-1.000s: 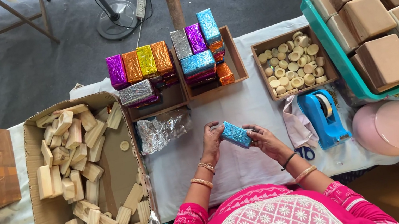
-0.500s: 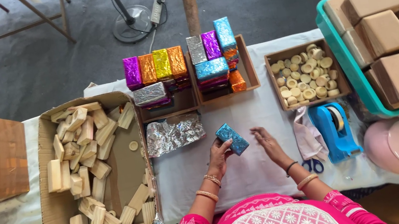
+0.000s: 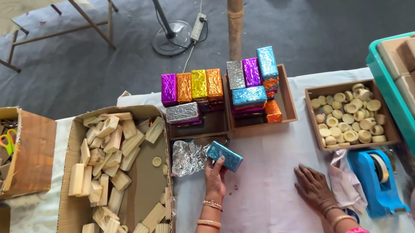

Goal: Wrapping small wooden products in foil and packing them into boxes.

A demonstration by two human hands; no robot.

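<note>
Far left, a cardboard box (image 3: 32, 153) holds rough wooden offcuts. Next, a larger torn carton (image 3: 144, 189) of pale wooden blocks sits at the near edge of the white-clothed surface (image 3: 268, 189). The left hand (image 3: 215, 178) grips a shiny blue foil-wrapped block (image 3: 225, 155), raised beside crinkled silver foil (image 3: 187, 158). Beyond, wooden trays (image 3: 288, 104) carry glossy wrapped blocks. The right hand (image 3: 312, 188) lies open, flat on bare cloth. Right, a blue tape dispenser (image 3: 375, 182).
</note>
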